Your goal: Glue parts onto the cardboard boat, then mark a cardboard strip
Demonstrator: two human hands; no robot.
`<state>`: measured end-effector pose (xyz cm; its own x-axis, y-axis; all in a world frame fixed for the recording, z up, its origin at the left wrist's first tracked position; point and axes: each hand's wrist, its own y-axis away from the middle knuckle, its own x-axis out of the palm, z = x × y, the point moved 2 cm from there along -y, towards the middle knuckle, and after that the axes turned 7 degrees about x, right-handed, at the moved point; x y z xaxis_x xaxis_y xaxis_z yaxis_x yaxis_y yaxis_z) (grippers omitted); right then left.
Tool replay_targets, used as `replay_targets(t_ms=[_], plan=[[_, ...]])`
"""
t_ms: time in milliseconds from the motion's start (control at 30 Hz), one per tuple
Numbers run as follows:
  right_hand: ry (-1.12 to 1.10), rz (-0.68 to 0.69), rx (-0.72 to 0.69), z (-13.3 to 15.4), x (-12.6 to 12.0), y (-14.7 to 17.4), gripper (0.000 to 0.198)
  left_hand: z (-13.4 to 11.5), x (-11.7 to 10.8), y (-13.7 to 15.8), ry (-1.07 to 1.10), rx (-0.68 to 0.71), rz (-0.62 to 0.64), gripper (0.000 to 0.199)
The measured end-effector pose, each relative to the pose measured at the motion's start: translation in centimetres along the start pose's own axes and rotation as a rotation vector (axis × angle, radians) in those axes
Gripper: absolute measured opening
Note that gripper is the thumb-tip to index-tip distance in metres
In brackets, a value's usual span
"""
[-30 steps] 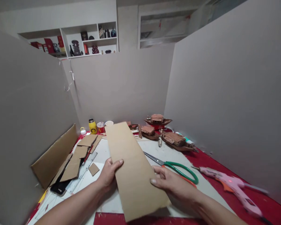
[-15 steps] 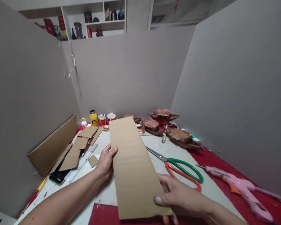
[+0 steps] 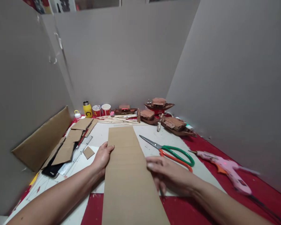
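A long strip of brown cardboard point(image 3: 128, 175) stretches away from me, its near end cut off by the frame. My left hand point(image 3: 102, 157) grips its left edge, thumb on top and fingers hidden beneath. At the right edge, my right hand point(image 3: 166, 173) is slightly blurred, its fingers apart and not closed on the cardboard; whether the fingertips touch the edge I cannot tell. Just beyond that hand lies a pair of scissors point(image 3: 161, 147) with one green and one orange handle. To the left is a small cardboard square point(image 3: 88, 152).
A pink glue gun point(image 3: 227, 167) lies on the red cloth point(image 3: 267, 187) at right. Model boats point(image 3: 175, 124) and thin sticks point(image 3: 119, 119) occupy the back. Cardboard pieces point(image 3: 65, 150), a ruler point(image 3: 71, 162) and a phone point(image 3: 51, 171) lie left. Paper cups point(image 3: 106, 109) and a yellow bottle point(image 3: 87, 110) stand behind.
The cardboard has come lower and closer, its near end leaving the frame. My right hand has released its near right corner and shifted farther up that edge. The view has tilted down.
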<state>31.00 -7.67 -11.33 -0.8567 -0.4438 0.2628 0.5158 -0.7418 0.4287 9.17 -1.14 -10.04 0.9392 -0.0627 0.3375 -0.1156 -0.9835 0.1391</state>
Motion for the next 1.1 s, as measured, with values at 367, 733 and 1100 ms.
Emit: replay_targets(t_ms=[367,733,1100], plan=[[-0.093,-0.262,-0.099,-0.1,-0.9,-0.4,0.097,0.3,0.0,0.1,-0.388,0.198,-0.098,0.059],[0.510,-0.554,-0.182,0.2,-0.6,0.1,0.063,2.3,0.5,1.5,-1.460,0.497,0.522,0.076],[0.487,-0.725,-0.307,0.5,-1.2,0.2,0.058,2.6,0.6,1.6,-1.317,0.458,0.494,0.076]])
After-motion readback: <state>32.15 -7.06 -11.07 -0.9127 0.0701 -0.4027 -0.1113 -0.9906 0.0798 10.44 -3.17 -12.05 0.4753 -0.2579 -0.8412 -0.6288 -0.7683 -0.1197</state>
